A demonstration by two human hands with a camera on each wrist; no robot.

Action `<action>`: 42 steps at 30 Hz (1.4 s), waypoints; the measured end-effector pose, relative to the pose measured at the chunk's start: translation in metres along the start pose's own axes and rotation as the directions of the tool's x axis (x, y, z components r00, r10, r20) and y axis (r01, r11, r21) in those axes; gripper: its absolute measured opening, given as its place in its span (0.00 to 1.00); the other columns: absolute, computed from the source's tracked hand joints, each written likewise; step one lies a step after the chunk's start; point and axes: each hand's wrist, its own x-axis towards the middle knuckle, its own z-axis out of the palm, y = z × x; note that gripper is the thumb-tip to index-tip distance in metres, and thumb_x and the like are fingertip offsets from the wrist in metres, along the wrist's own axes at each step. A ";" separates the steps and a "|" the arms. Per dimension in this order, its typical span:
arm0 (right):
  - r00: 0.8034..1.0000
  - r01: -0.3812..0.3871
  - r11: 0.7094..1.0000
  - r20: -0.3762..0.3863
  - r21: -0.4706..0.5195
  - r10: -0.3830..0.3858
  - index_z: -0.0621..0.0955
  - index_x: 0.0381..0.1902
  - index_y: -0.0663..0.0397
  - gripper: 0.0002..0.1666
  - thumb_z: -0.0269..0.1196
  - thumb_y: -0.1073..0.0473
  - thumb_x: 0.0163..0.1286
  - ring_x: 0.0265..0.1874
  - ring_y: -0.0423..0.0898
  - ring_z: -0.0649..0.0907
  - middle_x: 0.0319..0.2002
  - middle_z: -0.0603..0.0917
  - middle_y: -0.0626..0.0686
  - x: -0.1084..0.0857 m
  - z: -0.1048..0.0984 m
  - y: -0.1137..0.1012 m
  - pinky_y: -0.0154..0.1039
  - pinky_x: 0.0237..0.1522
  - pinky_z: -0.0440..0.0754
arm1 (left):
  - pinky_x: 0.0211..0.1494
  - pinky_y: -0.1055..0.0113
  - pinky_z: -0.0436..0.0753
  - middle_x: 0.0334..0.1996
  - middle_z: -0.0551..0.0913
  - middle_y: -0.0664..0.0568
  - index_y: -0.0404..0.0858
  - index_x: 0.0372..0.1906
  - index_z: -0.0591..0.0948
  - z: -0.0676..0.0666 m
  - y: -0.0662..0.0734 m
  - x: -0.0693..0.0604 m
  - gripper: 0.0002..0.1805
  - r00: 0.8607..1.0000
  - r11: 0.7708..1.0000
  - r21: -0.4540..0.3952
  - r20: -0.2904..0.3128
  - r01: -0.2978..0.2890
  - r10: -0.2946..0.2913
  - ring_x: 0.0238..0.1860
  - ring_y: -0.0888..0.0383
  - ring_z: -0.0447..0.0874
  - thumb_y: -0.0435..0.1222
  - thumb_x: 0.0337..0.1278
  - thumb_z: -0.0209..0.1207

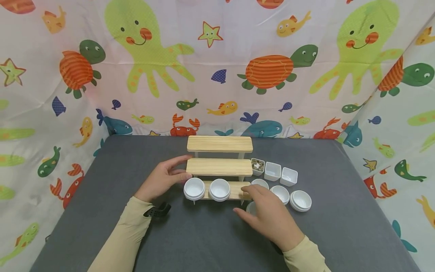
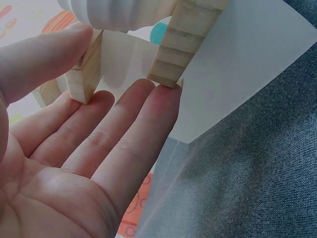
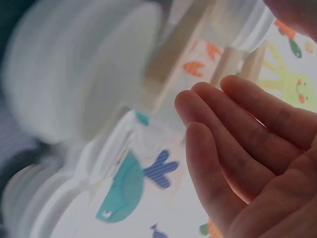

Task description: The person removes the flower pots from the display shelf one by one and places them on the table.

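Observation:
A three-tier wooden shelf (image 1: 219, 167) with pale slats stands mid-table. On its lowest slat sit two round white bowls (image 1: 194, 188), side by side, each looking like a stack. My left hand (image 1: 163, 179) is at the shelf's left end; its straight fingertips (image 2: 163, 96) touch the slat ends in the left wrist view, thumb near a white bowl. Over the lowest slat's right end reaches my right hand (image 1: 270, 215), fingers loosely extended and nothing in them. Beside and partly behind it stand several more round white bowls (image 1: 300, 200), one mostly hidden below the hand.
Right of the shelf, two white square dishes (image 1: 273, 171) stand in a row with a square dish of small brownish pieces (image 1: 258, 166). A grey cloth (image 1: 190, 241) covers the table. A sea-animal curtain (image 1: 217, 98) hangs behind and along both sides.

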 end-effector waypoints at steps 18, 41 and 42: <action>0.997 0.038 0.998 0.067 0.048 -0.041 0.84 0.66 0.52 0.41 0.79 0.36 0.63 0.51 0.46 0.88 0.56 0.89 0.51 0.043 0.007 -0.027 0.49 0.54 0.90 | 0.57 0.59 0.93 0.75 0.78 0.45 0.53 0.78 0.75 0.002 0.002 0.003 0.40 1.000 1.000 0.001 0.020 -0.014 0.014 0.63 0.47 0.91 0.45 0.63 0.77; 0.992 0.006 0.998 0.129 0.057 -0.013 0.84 0.65 0.54 0.38 0.79 0.39 0.65 0.54 0.51 0.89 0.58 0.89 0.53 0.052 0.017 -0.031 0.50 0.59 0.89 | 0.57 0.56 0.93 0.75 0.78 0.45 0.54 0.78 0.75 0.000 -0.001 0.000 0.40 1.000 1.000 -0.006 0.009 0.000 0.000 0.64 0.47 0.90 0.47 0.62 0.77; 0.991 0.004 0.998 0.132 0.057 -0.012 0.84 0.65 0.54 0.38 0.79 0.39 0.65 0.54 0.51 0.89 0.58 0.89 0.53 0.052 0.017 -0.031 0.50 0.58 0.89 | 0.58 0.56 0.93 0.75 0.78 0.46 0.54 0.78 0.75 0.000 -0.001 0.000 0.40 1.000 1.000 -0.005 0.009 0.000 0.000 0.64 0.47 0.90 0.47 0.62 0.77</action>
